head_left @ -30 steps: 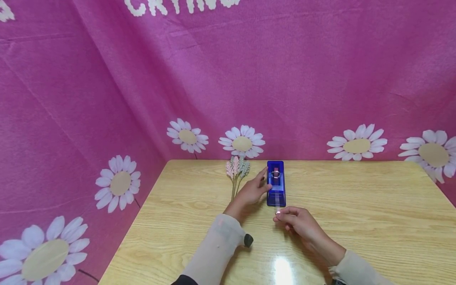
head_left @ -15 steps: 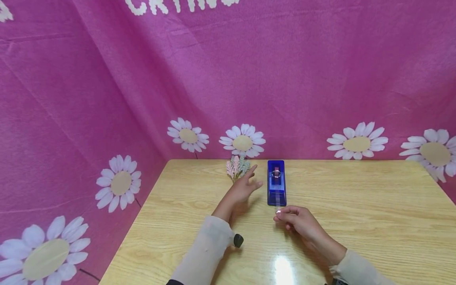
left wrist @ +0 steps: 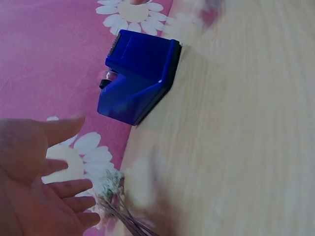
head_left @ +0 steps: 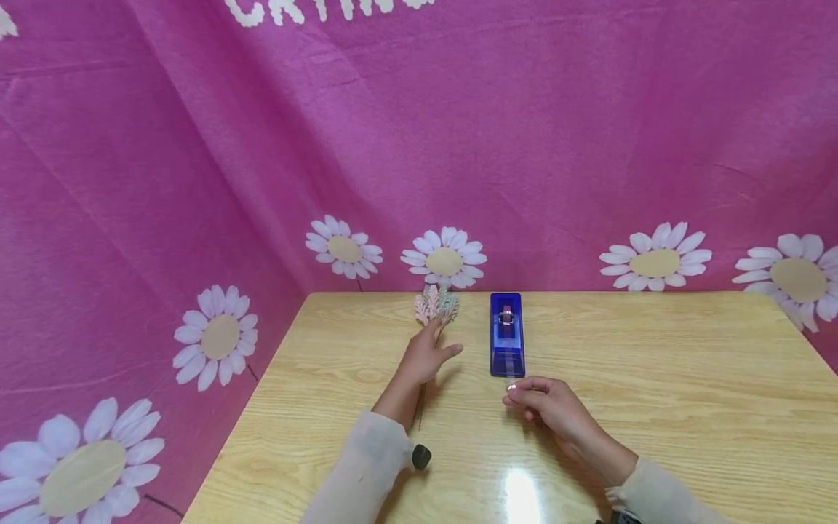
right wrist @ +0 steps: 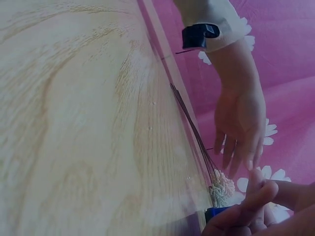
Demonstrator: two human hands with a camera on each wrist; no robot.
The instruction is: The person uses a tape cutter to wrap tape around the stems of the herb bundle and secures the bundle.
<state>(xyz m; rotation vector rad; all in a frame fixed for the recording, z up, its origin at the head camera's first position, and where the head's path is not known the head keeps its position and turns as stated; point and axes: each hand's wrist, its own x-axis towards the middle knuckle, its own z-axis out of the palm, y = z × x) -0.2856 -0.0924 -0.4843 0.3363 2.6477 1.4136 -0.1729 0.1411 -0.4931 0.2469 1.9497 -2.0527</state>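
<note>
A blue tape dispenser (head_left: 507, 342) stands near the table's back edge, its tape running toward me. With thumb and fingertips my right hand (head_left: 556, 409) pinches the end of the clear tape (head_left: 511, 380), just in front of the dispenser. My left hand (head_left: 421, 358) is over the stems of the artificial flowers (head_left: 428, 304), left of the dispenser. Its fingers are extended with the thumb spread, and in the left wrist view a gap shows between this hand (left wrist: 44, 182) and the dispenser (left wrist: 140, 69). The hand partly hides the stems in the head view.
The wooden table (head_left: 655, 364) ends at a pink cloth backdrop (head_left: 524, 145) printed with daisies. A black wrist-camera piece (head_left: 422, 457) sits at the left sleeve.
My left hand has let go of the dispenser's side and moved left, over the flowers. The right hand still pinches the tape in the same place.
</note>
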